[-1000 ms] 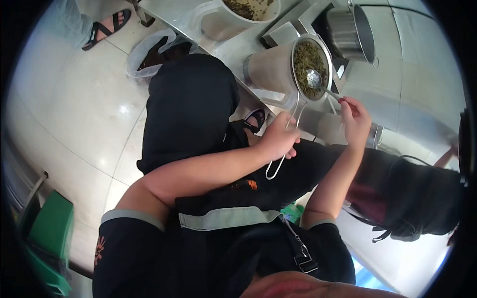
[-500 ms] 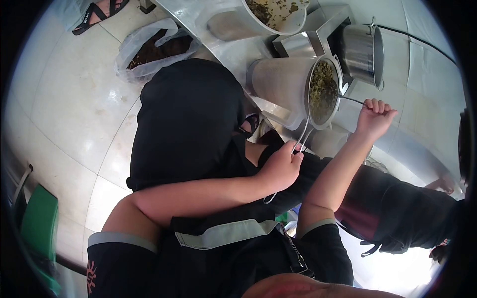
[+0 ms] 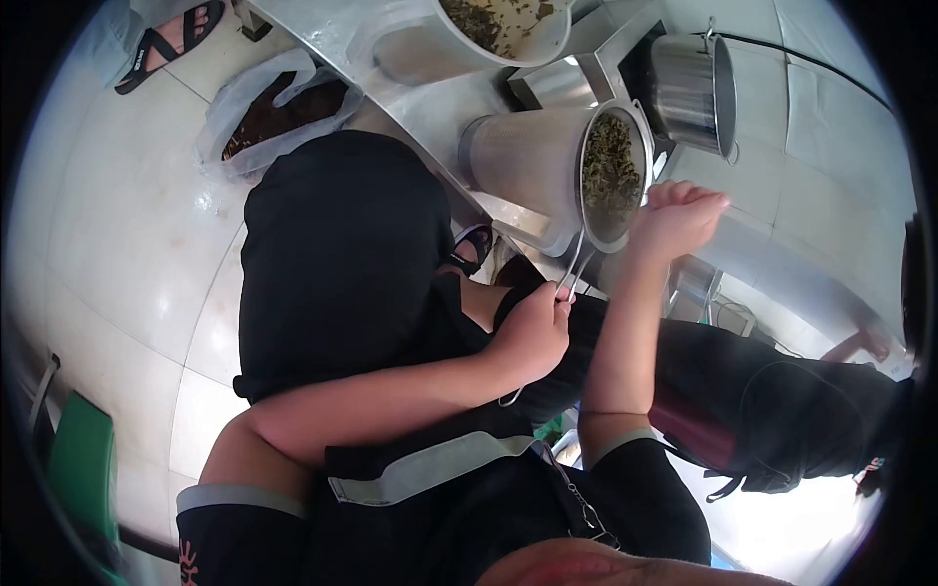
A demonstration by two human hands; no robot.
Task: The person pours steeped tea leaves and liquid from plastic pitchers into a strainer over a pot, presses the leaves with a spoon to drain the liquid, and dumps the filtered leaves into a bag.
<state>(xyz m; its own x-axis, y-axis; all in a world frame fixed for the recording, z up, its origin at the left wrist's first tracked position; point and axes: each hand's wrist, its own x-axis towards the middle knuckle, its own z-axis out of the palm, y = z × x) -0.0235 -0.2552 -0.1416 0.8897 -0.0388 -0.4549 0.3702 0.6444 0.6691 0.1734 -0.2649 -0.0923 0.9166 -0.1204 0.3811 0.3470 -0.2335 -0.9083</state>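
At the bench's (image 3: 415,109) edge, left hand (image 3: 532,337) grips the strainer (image 3: 608,230), leaves (image 3: 608,156) inside, not yet off its jug (image 3: 523,161); right hand's (image 3: 676,225) hold, I cannot tell.

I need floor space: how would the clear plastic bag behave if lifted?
The plastic bag looks thin and crumpled, so it would probably sag floppily. Its top gapes over dark contents, which might spill if it tilts.

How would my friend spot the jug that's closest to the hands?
Find the big metal counter. The near jug is cloudy, with leaves at its mouth. The far jug has leaves too, but only the near one shows a wire handle sticking out, held by the left hand.
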